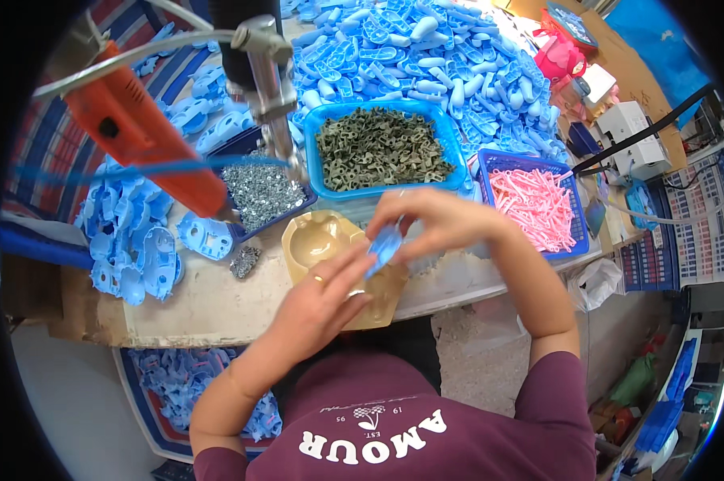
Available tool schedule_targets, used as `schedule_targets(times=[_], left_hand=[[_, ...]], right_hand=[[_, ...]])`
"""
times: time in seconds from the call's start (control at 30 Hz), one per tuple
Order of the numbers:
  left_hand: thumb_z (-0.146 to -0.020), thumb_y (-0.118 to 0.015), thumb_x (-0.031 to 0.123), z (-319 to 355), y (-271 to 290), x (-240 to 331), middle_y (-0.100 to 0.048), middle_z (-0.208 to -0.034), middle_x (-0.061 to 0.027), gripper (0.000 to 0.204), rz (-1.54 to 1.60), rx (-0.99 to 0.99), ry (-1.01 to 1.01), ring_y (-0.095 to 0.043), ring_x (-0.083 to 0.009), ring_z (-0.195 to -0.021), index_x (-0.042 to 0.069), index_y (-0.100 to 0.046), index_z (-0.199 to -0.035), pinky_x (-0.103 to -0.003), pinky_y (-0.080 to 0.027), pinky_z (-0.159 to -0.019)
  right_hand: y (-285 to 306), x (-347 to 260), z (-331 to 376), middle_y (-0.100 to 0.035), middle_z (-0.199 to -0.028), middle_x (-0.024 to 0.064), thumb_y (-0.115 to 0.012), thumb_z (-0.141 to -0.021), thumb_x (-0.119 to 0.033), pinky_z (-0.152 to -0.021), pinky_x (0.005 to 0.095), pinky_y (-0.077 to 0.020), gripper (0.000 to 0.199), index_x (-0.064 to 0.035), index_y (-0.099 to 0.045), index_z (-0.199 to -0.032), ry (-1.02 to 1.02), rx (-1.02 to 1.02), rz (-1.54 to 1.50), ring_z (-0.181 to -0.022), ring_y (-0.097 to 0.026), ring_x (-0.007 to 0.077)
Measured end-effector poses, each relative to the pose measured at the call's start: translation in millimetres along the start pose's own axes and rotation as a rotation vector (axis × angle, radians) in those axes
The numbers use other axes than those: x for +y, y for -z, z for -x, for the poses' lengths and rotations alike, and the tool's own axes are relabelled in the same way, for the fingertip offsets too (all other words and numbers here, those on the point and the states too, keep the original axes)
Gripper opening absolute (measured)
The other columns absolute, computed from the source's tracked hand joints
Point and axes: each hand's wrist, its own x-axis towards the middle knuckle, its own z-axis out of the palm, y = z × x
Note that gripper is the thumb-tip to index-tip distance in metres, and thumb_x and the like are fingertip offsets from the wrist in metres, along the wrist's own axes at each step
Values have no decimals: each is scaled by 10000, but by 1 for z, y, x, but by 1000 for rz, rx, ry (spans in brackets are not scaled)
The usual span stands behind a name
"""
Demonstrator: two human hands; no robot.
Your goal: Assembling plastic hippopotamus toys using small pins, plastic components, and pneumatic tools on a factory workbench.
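Above a tan moulded jig with rounded hollows, a small blue plastic part is held between my two hands. My left hand, a ring on one finger, has its fingertips closed against the part's left side. From the right, my right hand grips the part between thumb and bent fingers. Motion smears the part a little, so its exact shape cannot be made out. Just beyond my hands stands a blue tub full of small dark green-brown pieces.
An orange power screwdriver hangs at the left over a dark tray of small screws. A blue basket holds pink strips. Blue plastic shells pile up at the back, and more blue shells lie left. A crate sits below.
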Motion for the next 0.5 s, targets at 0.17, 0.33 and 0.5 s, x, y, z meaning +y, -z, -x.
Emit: schedule_targets(times=[0.17,0.33,0.5], left_hand=[[-864,-747,52,5,-11,-12,-662,-1246,-139,368,3,28,-130,-664,-302,-1074,28,-667,-1222,-376,-561,-887],[-806,-803,48,18,-9,-5,-706,-1119,-135,322,-88,93,-111,-700,-295,-951,29,-720,-1116,-361,-587,-787],[-785,-822,68,30,-9,-1,-710,-1101,-126,339,-177,71,-160,-709,-292,-903,30,-722,-1106,-362,-595,-736]], right_hand=[[28,20,-8,-719,-1054,57,-792,-849,-105,-841,307,-563,374,-17,-687,-1197,-127,-99,-356,-914,-669,147],[136,103,-52,-730,-1025,145,-736,-866,-329,-772,417,-567,283,-60,-749,-951,-298,1110,646,-931,-704,309],[158,156,-100,-682,-1065,127,-763,-829,-369,-772,447,-583,316,-65,-750,-915,-436,1208,1254,-1020,-654,310]])
